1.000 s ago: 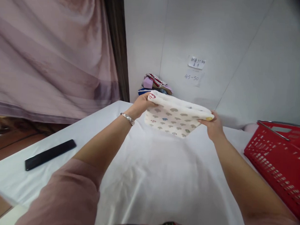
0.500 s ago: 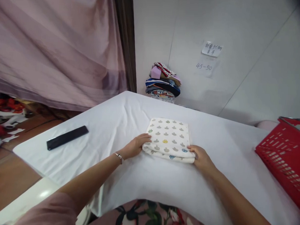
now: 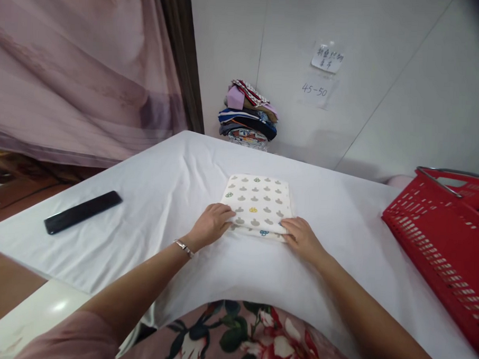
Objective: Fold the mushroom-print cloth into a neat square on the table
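A folded white cloth (image 3: 258, 199) lies on the white-covered table in front of me. Its print is rows of small grey shapes with a few green, yellow and blue ones. At its near left corner, my left hand (image 3: 211, 226) is closed on the edge, fingers on top. My right hand (image 3: 305, 240) pinches the near right corner, its fingertips over the edge and the thumb lower down. Between the two hands the near edge shows stacked layers.
A black flat oblong object (image 3: 83, 212) lies on the table (image 3: 151, 197) at left. On the right stands a red plastic basket (image 3: 439, 236) with a metal handle. Beyond the far edge is a pile of folded fabrics (image 3: 248, 116) against the wall. A pink curtain (image 3: 77, 77) hangs at left.
My view has turned a little, shifting the scene left and up. My right hand has come slightly inward over the cloth's near right corner; both hands remain on the cloth.
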Motion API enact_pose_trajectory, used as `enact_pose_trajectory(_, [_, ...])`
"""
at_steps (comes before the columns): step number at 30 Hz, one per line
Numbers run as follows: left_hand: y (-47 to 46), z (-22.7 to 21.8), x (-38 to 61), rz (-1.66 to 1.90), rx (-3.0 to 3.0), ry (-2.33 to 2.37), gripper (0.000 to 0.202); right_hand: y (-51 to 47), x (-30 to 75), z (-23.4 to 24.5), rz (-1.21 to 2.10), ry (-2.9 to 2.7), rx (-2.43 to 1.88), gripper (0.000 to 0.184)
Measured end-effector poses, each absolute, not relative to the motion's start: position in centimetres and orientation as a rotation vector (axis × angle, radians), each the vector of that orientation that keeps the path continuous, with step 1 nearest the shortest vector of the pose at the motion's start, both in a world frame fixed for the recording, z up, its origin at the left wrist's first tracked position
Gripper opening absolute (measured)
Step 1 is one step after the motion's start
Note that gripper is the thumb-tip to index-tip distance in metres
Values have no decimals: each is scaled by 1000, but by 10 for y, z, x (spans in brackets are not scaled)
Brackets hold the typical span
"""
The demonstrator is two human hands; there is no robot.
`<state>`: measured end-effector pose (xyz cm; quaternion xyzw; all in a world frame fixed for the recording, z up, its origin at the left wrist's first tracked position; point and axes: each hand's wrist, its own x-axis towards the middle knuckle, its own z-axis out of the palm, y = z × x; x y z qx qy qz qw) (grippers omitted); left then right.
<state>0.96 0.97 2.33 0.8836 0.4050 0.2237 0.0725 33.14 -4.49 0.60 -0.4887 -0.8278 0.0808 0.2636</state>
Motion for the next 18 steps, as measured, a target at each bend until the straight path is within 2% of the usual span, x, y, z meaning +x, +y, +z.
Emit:
enact_pose_trajectory(5, [13, 17, 1, 737, 2749, 1183, 23, -45, 331, -1, 10, -2277, -1243, 25])
enact_pose_trajectory(12, [11, 9, -2, 735, 2717, 1230, 24, -54, 319, -11, -37, -2263, -1194, 24])
enact_pose_trajectory(15, [10, 20, 7, 727, 2625, 1268, 19, -57, 317, -9, 16, -2239, -1208, 25])
enact_pose_trajectory(18, [11, 30, 23, 743, 2549, 1252, 20, -56, 320, -2, 228, -2113, -1242, 19])
